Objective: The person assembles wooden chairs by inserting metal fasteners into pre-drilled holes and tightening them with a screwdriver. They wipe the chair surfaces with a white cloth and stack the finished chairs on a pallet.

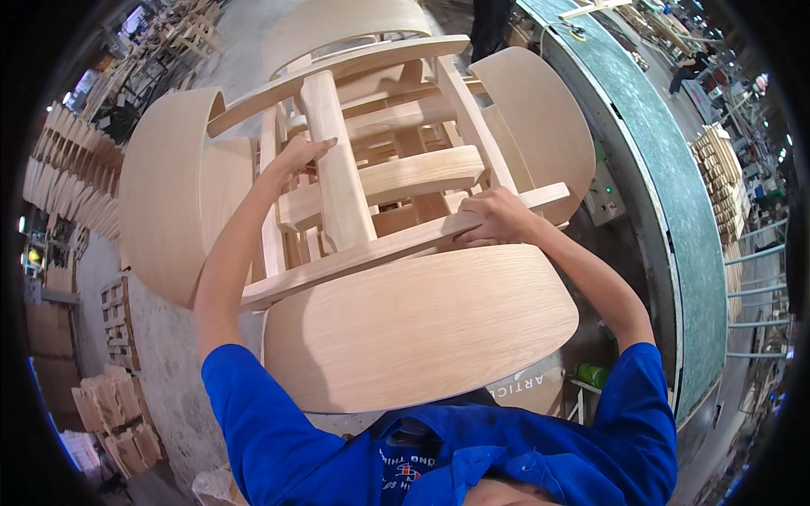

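Workshop floor [177, 371] of bare grey concrete spreads out to the left, with stacks of wooden parts [76, 164] farther off along that side. Down the right side runs a long green-topped workbench [683, 228]. Between them, directly before the person, sits a pale wooden frame [359, 266] of rails and crosspieces, with a curved panel at each side: left panel [164, 194], near panel [422, 329], right panel [553, 126] and far panel [346, 18].

Both forearms reach forward over this work, the left one long and fairly straight across the left panel's edge, the right one angled inward from an elbow bent out to the right. Left hand [299, 157] grasps the left edge of a broad board [337, 160] running near to far within the frame, thumb laid on its upper face. Right hand [498, 215] is curled around the right part of the near rail [405, 244], just beyond the near panel, its knuckles uppermost. Most of the frame lies between and beyond the two hands.
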The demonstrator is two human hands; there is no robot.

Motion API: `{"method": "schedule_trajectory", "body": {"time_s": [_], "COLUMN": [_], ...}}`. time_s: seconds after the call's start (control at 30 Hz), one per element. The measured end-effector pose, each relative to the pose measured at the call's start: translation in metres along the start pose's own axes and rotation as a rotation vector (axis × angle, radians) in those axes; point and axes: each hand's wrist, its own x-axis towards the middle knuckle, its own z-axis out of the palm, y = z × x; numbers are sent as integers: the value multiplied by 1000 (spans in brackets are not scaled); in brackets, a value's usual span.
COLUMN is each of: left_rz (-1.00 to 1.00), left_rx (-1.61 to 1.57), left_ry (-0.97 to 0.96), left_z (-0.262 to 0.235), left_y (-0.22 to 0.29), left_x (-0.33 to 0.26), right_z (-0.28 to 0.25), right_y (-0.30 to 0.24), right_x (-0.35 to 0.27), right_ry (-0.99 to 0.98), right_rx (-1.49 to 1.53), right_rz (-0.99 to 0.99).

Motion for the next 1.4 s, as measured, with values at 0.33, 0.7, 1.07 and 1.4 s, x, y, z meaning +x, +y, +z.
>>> {"method": "schedule_trajectory", "body": {"time_s": [0.33,0.7,1.07,1.4], "left_rz": [164,125,29,87], "left_rx": [951,802,835,900], "left_ry": [-119,66,95,118], "left_z": [-12,-21,-11,-26], "left_y": [-80,-82,-57,-80], "left_x": [-217,-227,-233,-236], "right_z": [-16,-10,-8,-15], "right_y": [36,34,30,19], "right_x": [-43,-34,-41,-35], "right_ry": [52,2,39,20], "right_rx": [-152,-117,-151,-171], "right_rz": [64,74,36,37]}}
